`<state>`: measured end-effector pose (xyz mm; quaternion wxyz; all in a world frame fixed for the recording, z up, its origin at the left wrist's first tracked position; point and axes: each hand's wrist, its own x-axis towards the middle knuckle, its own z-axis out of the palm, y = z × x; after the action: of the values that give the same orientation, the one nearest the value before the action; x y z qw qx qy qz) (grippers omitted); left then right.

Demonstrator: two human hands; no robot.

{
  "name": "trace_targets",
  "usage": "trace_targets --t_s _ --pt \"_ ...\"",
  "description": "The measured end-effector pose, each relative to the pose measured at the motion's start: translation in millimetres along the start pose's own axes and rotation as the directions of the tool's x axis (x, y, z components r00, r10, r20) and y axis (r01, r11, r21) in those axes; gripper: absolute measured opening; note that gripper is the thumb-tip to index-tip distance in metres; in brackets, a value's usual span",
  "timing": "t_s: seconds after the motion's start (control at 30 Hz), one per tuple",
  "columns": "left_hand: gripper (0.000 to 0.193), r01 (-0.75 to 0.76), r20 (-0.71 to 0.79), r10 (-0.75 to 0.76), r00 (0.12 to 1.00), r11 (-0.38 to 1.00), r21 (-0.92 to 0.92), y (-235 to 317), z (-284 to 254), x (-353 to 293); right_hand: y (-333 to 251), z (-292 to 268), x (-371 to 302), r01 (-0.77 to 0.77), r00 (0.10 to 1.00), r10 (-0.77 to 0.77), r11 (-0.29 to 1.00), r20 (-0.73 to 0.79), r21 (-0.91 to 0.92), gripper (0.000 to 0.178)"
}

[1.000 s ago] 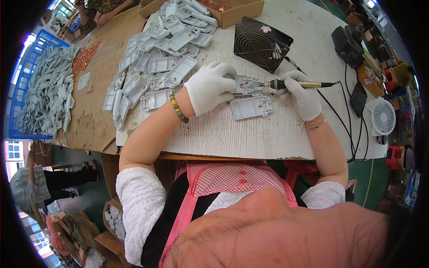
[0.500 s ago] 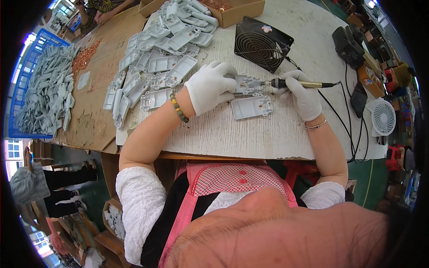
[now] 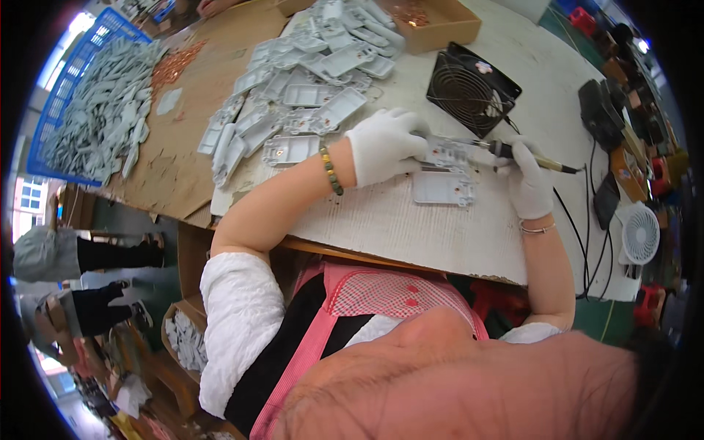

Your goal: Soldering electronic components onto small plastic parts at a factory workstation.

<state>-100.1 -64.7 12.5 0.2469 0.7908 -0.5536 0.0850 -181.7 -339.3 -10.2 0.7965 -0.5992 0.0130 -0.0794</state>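
taking the pale casing [image 3: 444, 155] under our fingers as the middle of the dial, with twelve pointing away from us, we work at a white table [image 3: 367, 227]. our left hand [image 3: 389, 145], in a white glove, sits at nine o'clock, its fingers curled and closed on the casing's near-left end. our right hand [image 3: 529, 176], gloved too, is at three o'clock, closed around a soldering iron [image 3: 503, 149] whose tip points at nine, toward the casing; we cannot tell whether the tip touches it. the iron's cord [image 3: 570, 169] leaves from the far end of the handle.

just beside the casing, at six o'clock, we have a second casing [image 3: 440, 188] lying flat. at one o'clock stands a black fan [image 3: 473, 88] with a round wire guard, and at twelve, beyond it, an open brown box [image 3: 458, 31] with copper-coloured bits [image 3: 411, 15] inside. a heap of casings [image 3: 315, 95] spreads toward ten. well apart at nine, we see a blue basket [image 3: 50, 158] full of grey parts [image 3: 103, 110]; a small white fan [image 3: 641, 233] is at four.
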Motion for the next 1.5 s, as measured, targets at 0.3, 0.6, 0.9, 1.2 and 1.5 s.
trace_targets --t_s 0.3,0.6,0.9,1.2,1.5 --pt "0.018 0.288 -0.099 -0.271 0.957 0.893 0.347 -21 -17 -4 4 -8 3 0.017 0.999 -0.016 0.998 -0.031 0.054 0.019" --pt "0.037 0.606 0.036 -0.692 0.721 0.655 0.451 -32 -36 -5 3 -7 3 0.020 1.000 -0.020 0.999 -0.014 0.044 0.019" --pt "0.025 0.414 -0.176 -0.398 0.901 0.908 0.066 -53 -34 -11 1 -1 1 0.013 0.999 -0.011 0.999 -0.037 0.041 0.019" --pt "0.025 0.436 -0.039 -0.604 0.796 0.617 -0.655 -22 -27 4 -6 4 -1 0.054 0.999 -0.054 0.998 0.001 0.038 0.019" --pt "0.019 0.449 0.006 -0.470 0.882 0.839 -0.308 -8 -3 3 -5 4 -5 0.028 0.997 -0.028 1.000 0.078 -0.010 0.017"
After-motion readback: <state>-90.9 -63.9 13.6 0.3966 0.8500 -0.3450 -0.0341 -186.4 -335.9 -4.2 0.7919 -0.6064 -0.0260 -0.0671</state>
